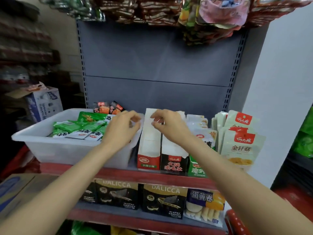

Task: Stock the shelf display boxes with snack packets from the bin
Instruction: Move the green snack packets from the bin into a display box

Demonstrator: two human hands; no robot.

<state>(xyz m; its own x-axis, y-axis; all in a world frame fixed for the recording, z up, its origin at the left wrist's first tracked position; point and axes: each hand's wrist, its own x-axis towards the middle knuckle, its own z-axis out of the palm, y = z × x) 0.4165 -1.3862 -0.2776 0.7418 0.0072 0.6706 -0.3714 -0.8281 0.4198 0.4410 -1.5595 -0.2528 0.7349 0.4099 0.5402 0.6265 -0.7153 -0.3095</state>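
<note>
White translucent plastic bin (pixel 50 143), centre-left, holds green foil snack packets (pixel 79 127): light, soft, slippery; pinch edges. Left hand (pixel 121 131) curled, apparently empty. Right hand (pixel 166 125) pinches the red-fronted white cardboard display box (pixel 149 141), centre.

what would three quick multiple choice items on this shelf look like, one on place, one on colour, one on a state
1. The white bin sits where?
A. left of the display boxes
B. on the floor
C. on the lower shelf

2. The front of the leftmost display box is mainly what colour?
A. blue
B. red
C. yellow

3. The right hand is doing what?
A. hanging at the person's side
B. lying flat on the bin
C. reaching at the top of the leftmost display box, fingers curled

Answers: 1 A, the bin stands at the boxes' left on the same shelf. 2 B, red panel. 3 C, fingertips at its upper edge.
</note>
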